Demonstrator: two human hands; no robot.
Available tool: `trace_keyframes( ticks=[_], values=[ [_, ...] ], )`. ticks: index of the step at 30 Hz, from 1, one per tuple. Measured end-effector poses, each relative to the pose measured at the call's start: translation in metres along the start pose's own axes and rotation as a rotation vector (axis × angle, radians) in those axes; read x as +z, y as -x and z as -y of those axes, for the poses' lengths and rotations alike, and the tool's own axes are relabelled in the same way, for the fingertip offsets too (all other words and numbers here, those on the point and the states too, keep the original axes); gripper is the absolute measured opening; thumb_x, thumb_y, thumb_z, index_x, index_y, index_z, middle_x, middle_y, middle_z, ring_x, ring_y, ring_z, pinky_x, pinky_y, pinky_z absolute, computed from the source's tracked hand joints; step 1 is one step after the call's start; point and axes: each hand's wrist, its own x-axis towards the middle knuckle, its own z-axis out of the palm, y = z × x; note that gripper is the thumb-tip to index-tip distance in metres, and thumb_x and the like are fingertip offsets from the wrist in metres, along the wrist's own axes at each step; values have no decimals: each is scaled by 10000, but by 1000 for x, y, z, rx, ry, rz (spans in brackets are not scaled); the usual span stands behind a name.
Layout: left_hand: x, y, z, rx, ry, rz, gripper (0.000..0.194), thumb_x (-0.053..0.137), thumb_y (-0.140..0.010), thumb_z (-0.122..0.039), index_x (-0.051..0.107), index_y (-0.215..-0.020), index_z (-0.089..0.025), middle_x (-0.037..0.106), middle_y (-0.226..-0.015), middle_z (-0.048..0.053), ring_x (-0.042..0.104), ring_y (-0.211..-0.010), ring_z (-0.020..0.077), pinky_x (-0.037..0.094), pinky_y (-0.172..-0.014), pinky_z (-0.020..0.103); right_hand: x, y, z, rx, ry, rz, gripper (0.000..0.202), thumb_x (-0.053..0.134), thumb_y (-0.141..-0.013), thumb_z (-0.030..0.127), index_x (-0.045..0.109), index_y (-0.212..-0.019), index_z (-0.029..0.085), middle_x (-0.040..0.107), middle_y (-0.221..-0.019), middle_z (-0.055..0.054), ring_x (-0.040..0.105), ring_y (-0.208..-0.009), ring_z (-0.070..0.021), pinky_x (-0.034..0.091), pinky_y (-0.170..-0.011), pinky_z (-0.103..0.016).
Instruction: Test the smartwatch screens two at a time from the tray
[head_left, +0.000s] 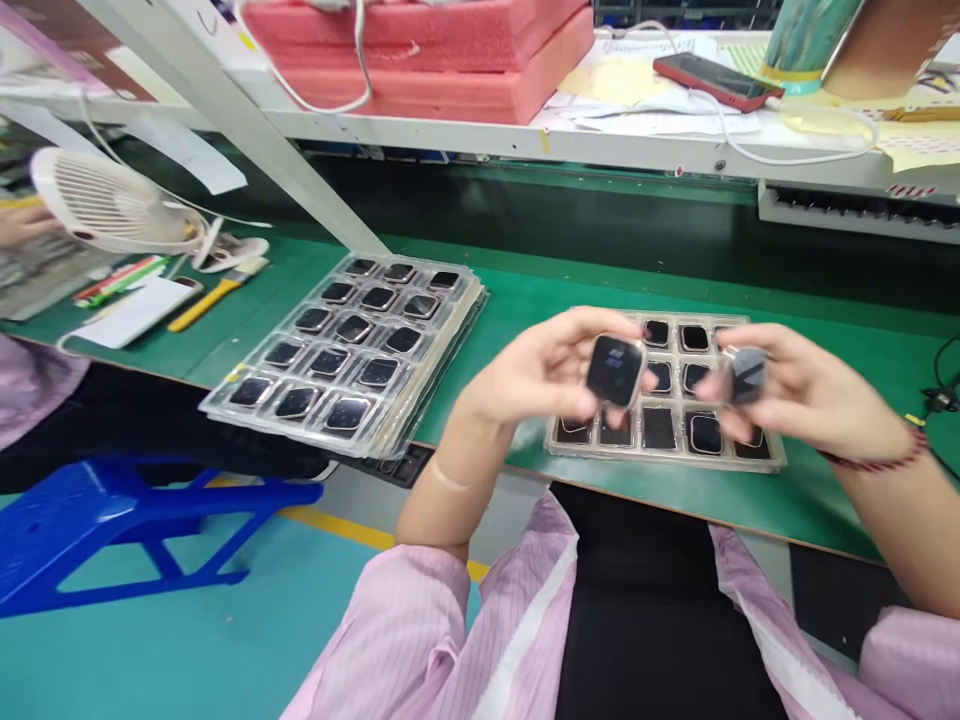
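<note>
In my left hand [544, 370] a square smartwatch body [615, 371] is gripped by its edges, its dark screen faintly lit with digits. My right hand [802, 395] holds a second watch body [746, 375], blurred and tilted, with a greyish face showing. Both hands hover above a clear plastic tray [667, 460] whose pockets hold several watch bodies with black screens. Part of that tray is hidden behind my fingers. Left of my hands lies a stack of clear trays [405, 430], the top one filled with rows of similar watch bodies.
Red foam blocks [420, 60] and a phone [716, 80] sit on the shelf above the green bench [510, 300]. At left are a white fan [112, 200], a yellow-handled brush [214, 300] and a co-worker's hand [22, 225]. A blue stool [150, 530] stands below.
</note>
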Motion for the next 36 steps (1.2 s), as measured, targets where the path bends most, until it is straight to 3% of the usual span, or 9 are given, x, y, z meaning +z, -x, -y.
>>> trace_keyframes(
  ticks=[3, 5, 8, 10, 13, 19, 25, 33, 36],
  values=[
    [-7, -48, 21, -112, -126, 41, 681, 846, -682, -306, 556, -1281, -161, 697, -1055, 113, 724, -800, 190, 545, -616, 235, -7, -34, -27, 38, 21, -89, 567, 764, -816, 267, 544, -1338, 245, 690, -1193, -107, 731, -963, -230, 632, -703, -301],
    [-10, -69, 37, -140, -212, -33, 572, 782, -738, -299, 574, -1247, -141, 695, -1056, 113, 705, -748, 155, 486, -556, 200, -11, -56, -48, 61, 73, -151, 438, 743, -816, 295, 624, -1227, 201, 711, -1107, -99, 740, -888, -217, 620, -649, -273],
    [-9, -81, 58, -163, -292, -172, 326, 666, -812, -274, 625, -1090, -109, 704, -895, 74, 634, -581, 92, 398, -489, 174, -14, -73, -70, 72, 120, -193, 307, 714, -824, 341, 687, -1075, 166, 731, -931, -79, 723, -684, -170, 585, -559, -249],
    [-9, -83, 68, -166, -282, -240, 285, 639, -794, -218, 612, -1059, -115, 697, -839, 49, 631, -578, 91, 385, -487, 167, -14, -75, -75, 72, 108, -207, 306, 712, -814, 338, 688, -1065, 165, 733, -906, -74, 712, -659, -162, 582, -558, -253],
    [-9, -83, 80, -166, -226, -270, 394, 644, -717, -130, 566, -1103, -140, 694, -870, 35, 666, -665, 114, 406, -512, 164, -14, -72, -76, 63, 78, -207, 363, 712, -790, 289, 665, -1131, 173, 731, -969, -78, 721, -732, -173, 599, -608, -276],
    [-14, -84, 91, -110, -207, -299, 371, 634, -712, -130, 556, -1075, -133, 654, -783, 1, 625, -610, 96, 414, -523, 178, -15, -69, -79, 62, 110, -201, 406, 678, -786, 235, 630, -1182, 161, 721, -991, -83, 716, -751, -173, 604, -646, -301],
    [-13, -81, 92, -53, -206, -293, 405, 615, -679, -60, 565, -1074, -140, 672, -916, 23, 648, -731, 99, 520, -709, 231, -14, -69, -85, 37, 145, -203, 425, 668, -764, 207, 622, -1186, 178, 713, -1012, -79, 714, -743, -178, 617, -656, -324],
    [-14, -79, 95, -32, -240, -301, 468, 658, -678, -76, 596, -1138, -133, 690, -1069, 88, 675, -855, 146, 545, -731, 243, -14, -66, -86, 41, 185, -195, 445, 639, -765, 156, 627, -1208, 185, 724, -1046, -87, 715, -734, -178, 622, -631, -302],
    [-16, -78, 94, -52, -221, -298, 529, 702, -714, -155, 598, -1232, -140, 688, -1160, 122, 696, -866, 167, 532, -666, 221, -15, -66, -88, 7, 182, -201, 529, 644, -795, 177, 592, -1320, 208, 686, -1208, -100, 718, -817, -184, 633, -685, -316]
  ],
)
